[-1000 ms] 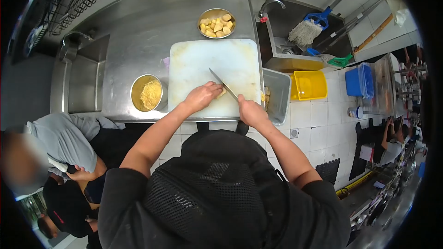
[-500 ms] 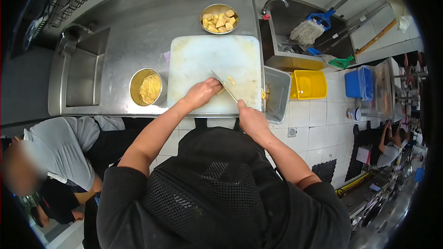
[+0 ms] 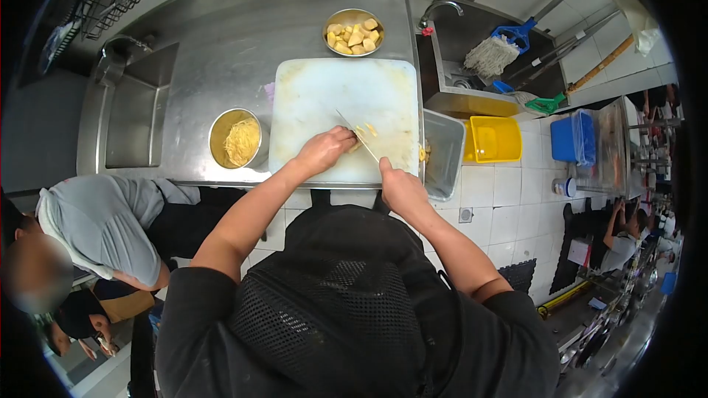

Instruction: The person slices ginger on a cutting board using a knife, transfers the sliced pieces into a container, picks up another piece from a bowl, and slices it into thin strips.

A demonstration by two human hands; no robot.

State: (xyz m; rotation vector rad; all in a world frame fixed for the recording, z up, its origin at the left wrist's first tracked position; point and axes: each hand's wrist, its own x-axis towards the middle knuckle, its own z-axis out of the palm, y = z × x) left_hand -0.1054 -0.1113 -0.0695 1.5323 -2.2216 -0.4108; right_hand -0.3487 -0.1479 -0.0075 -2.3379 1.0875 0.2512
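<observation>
My right hand (image 3: 402,186) is closed round the handle of a knife (image 3: 363,141), whose blade slants up and left over a white cutting board (image 3: 339,88). My left hand (image 3: 327,149), fingers bent together, presses on a pale yellow piece (image 3: 355,147) beside the blade, mostly hidden by the fingers. Thin yellow slices (image 3: 370,130) lie just right of the blade. Behind the board is a metal bowl of peeled chunks (image 3: 356,38). To the left stands a round metal container (image 3: 218,149) with fine yellow strips (image 3: 242,141).
A grey bin (image 3: 445,155) and a yellow bin (image 3: 495,139) are right of the counter. One sink (image 3: 136,118) lies left; another, with a mop (image 3: 490,55), is back right. People in grey (image 3: 107,225) and black (image 3: 76,315) are at the left; another person (image 3: 623,239) is far right.
More thin slices have appeared right of the blade. My hands stay nearly in place, with the knife still held. The people at the left have shifted.
</observation>
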